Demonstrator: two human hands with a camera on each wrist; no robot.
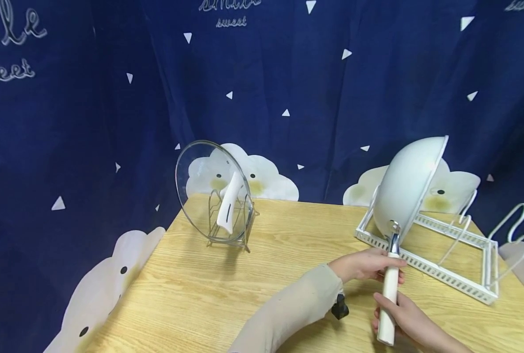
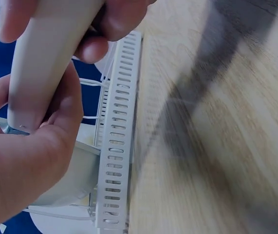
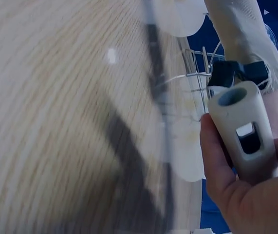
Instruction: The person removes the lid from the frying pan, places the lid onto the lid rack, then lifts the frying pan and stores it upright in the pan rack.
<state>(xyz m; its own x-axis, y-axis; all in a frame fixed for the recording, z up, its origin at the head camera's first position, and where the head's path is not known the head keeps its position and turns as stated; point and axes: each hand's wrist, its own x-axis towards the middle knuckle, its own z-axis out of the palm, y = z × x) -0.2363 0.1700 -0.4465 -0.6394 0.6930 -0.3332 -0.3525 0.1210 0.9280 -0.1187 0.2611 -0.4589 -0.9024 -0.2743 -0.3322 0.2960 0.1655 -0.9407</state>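
Observation:
A white wok [image 1: 403, 189] stands on its side in the white rack [image 1: 447, 274], its rounded base facing left and its handle [image 1: 390, 287] pointing toward me. My left hand [image 1: 367, 264] grips the handle close to the metal neck, thumb laid across it. Lower down, my right hand [image 1: 405, 316] has its fingers wrapped round the same handle, near the end. The left wrist view shows both hands on the cream handle [image 2: 46, 63]. In the right wrist view the handle's hollow end [image 3: 233, 97] and a slot show above my right hand [image 3: 255, 200].
At the back left a glass lid [image 1: 191, 196] with a white handle [image 1: 229, 206] leans upright in a wire stand [image 1: 248, 230]. White curved dividers [image 1: 515, 225] rise from the rack's right part. A blue curtain [image 1: 262, 73] hangs behind the wooden table [image 1: 178, 294].

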